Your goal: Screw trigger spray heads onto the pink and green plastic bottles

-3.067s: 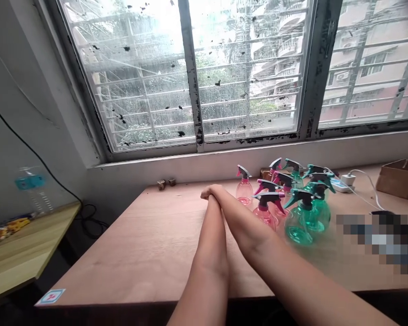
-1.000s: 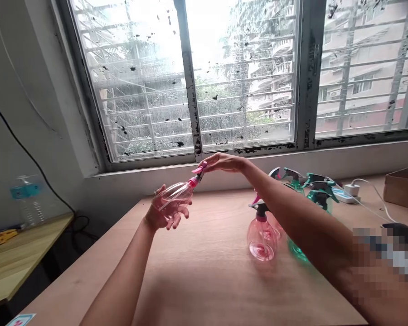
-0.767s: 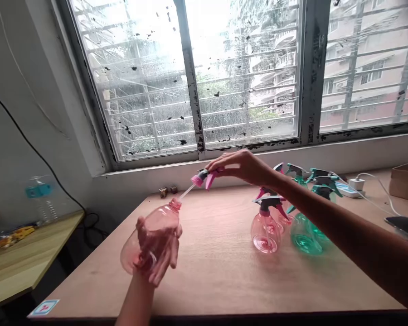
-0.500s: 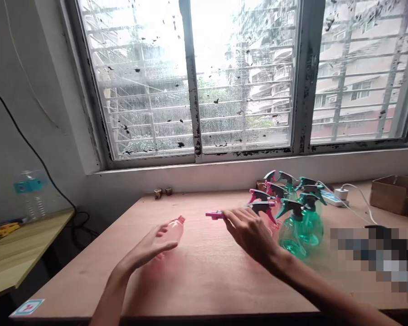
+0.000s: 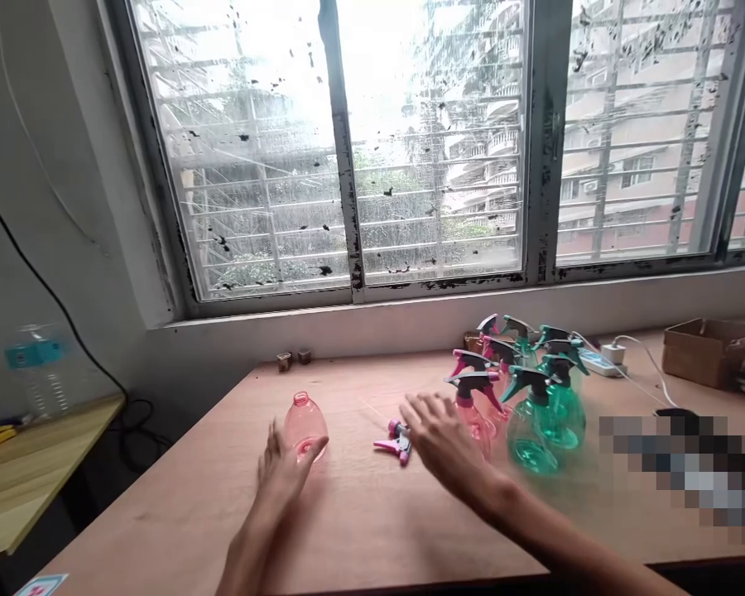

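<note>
An uncapped, clear pink spray bottle [image 5: 304,426] stands upright on the wooden table. My left hand [image 5: 284,473] is around its near left side, fingers apart and thumb across its front; a gap shows between the fingertips and the bottle. A pink and grey trigger spray head [image 5: 401,447] lies on the table right of the bottle, its thin tube pointing away. Just beside it is my right hand [image 5: 438,430], slightly blurred, fingers stretched out and holding nothing visible. Behind that hand stands a pink spray bottle [image 5: 472,414] with its head fitted, partly hidden.
Green spray bottles [image 5: 534,439] and pink ones cluster at the right. Beyond them are a white power strip [image 5: 602,362], a charger cable and a cardboard box [image 5: 699,356]. Two small brown cubes [image 5: 284,362] sit near the back edge. A plastic bottle [image 5: 37,372] stands on a side table.
The pink bottle, tilted under my left hand before, now stands upright. My right hand has let go of the spray head, which now lies on the table. The view has shifted slightly.
</note>
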`<state>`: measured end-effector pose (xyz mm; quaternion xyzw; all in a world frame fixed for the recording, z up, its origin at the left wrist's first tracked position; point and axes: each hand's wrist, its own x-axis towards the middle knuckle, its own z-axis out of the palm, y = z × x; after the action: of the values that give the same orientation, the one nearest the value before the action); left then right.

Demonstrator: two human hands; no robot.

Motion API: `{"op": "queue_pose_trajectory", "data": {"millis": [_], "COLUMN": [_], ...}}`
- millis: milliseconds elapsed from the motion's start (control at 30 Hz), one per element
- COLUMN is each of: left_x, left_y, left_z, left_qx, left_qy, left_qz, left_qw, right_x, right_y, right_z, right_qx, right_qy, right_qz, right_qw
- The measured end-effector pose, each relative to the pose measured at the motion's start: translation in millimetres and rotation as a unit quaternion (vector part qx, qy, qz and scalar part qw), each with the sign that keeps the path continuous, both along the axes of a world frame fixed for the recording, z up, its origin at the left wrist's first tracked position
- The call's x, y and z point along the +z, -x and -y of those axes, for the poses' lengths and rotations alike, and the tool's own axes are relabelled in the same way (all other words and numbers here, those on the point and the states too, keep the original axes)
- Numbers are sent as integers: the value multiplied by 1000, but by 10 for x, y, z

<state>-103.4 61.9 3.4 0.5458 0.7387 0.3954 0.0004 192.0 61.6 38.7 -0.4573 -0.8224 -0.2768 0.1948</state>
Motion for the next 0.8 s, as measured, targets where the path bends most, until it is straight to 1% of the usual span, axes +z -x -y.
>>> {"op": "queue_pose_trajectory", "data": {"millis": [33, 67, 100, 133, 167, 200, 233, 267, 300, 333, 400, 467, 533, 600, 633, 667, 700, 733, 767, 800], "left_x": [30, 60, 88, 112, 128, 135, 134, 123, 105, 83, 40, 26, 67, 167, 235, 308, 379, 441, 488, 513], "left_y": [-66, -152, -261, -396, -553, -727, -910, -1094, -1271, -1433, -1698, -1867, -1940, -1927, -1894, -1846, -1787, -1721, -1654, -1591], "left_z": [32, 76, 132, 197, 269, 345, 420, 491, 554, 609, 691, 755, 828, 927, 986, 1047, 1107, 1164, 1215, 1259], "left_qx": [16, 29, 32, 27, 10, -43, -108, -173, -219, -249, -276, -264, -252, -259, -274, -303, -347, -412, -490, -548], "left_qy": [-25, -53, -86, -119, -152, -207, -221, -197, -170, -153, -142, -145, -123, -70, -33, 13, 66, 132, 200, 251], "left_qz": [4, 10, 14, 15, 12, 25, 37, 46, 47, 37, -2, -25, -27, -16, -1, 26, 69, 129, 200, 272], "left_qw": [1000, 998, 996, 992, 988, 977, 969, 964, 960, 955, 951, 953, 959, 963, 961, 952, 933, 892, 825, 750], "right_x": [127, 258, 384, 495, 586, 654, 702, 735, 757, 772, 789, 784, 746, 684, 652, 626, 611, 609, 618, 636], "right_y": [-143, -279, -398, -494, -562, -603, -619, -617, -603, -583, -546, -533, -554, -608, -647, -694, -747, -804, -861, -915], "right_z": [3, -4, -21, -45, -69, -86, -88, -71, -32, 27, 191, 370, 515, 607, 637, 660, 684, 711, 746, 792], "right_qx": [-18, -63, -109, -130, -142, -144, -138, -129, -121, -117, -122, -119, -91, -41, -6, 40, 96, 155, 215, 269], "right_qy": [-9, -12, -3, 3, 11, 21, 29, 35, 39, 39, 38, 62, 112, 154, 168, 189, 223, 270, 320, 368], "right_qz": [-7, -13, -12, -13, -9, -4, 1, 4, 5, -2, -41, -100, -145, -165, -179, -195, -214, -237, -258, -273], "right_qw": [1000, 998, 994, 991, 990, 989, 990, 991, 992, 992, 991, 986, 979, 973, 969, 962, 946, 920, 886, 847]}}
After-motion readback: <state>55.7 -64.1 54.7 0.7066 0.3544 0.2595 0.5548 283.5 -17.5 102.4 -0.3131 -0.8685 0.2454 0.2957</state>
